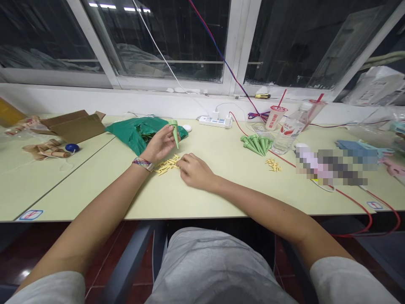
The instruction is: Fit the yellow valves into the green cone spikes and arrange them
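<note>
Left hand firmly grips a tapered green plastic cone; right hand rests unclenched, seemingly touching small yellow pieces, I think.

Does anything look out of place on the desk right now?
A red cable looks odd: it droops in a loop over the front edge of the desk. Small yellow pieces also lie scattered loose beside the right hand.
</note>
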Demonstrator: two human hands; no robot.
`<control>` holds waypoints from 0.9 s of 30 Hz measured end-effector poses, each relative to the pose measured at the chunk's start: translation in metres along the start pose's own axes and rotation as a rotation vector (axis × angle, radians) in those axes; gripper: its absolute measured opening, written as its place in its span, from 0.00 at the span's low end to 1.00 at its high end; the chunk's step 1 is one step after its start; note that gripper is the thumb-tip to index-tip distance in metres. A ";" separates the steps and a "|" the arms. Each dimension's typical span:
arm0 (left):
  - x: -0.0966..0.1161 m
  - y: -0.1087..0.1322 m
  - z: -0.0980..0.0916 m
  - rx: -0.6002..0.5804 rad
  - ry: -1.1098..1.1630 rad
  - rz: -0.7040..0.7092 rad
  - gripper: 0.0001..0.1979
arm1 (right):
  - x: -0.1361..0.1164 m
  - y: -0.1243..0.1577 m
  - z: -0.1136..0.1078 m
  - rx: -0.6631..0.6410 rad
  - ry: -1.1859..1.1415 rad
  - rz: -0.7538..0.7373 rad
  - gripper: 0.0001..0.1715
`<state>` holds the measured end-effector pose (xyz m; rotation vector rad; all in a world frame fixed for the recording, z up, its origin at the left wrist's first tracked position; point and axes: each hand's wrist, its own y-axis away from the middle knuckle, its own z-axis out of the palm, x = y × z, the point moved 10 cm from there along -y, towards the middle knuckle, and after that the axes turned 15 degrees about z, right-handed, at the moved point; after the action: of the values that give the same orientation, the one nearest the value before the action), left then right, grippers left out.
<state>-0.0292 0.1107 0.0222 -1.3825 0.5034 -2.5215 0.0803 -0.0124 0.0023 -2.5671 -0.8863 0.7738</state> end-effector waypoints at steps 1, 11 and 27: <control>0.000 0.001 0.001 -0.004 -0.009 0.002 0.14 | 0.000 0.000 0.001 -0.008 -0.007 -0.004 0.10; -0.002 0.006 0.010 -0.057 -0.110 -0.011 0.19 | 0.002 0.006 -0.001 -0.043 -0.045 -0.026 0.09; -0.012 0.014 0.025 -0.145 -0.186 -0.014 0.24 | 0.037 0.047 -0.041 -0.072 -0.047 -0.102 0.11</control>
<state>-0.0008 0.0975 0.0199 -1.6583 0.6520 -2.3761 0.1508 -0.0287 -0.0001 -2.5519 -1.0695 0.7893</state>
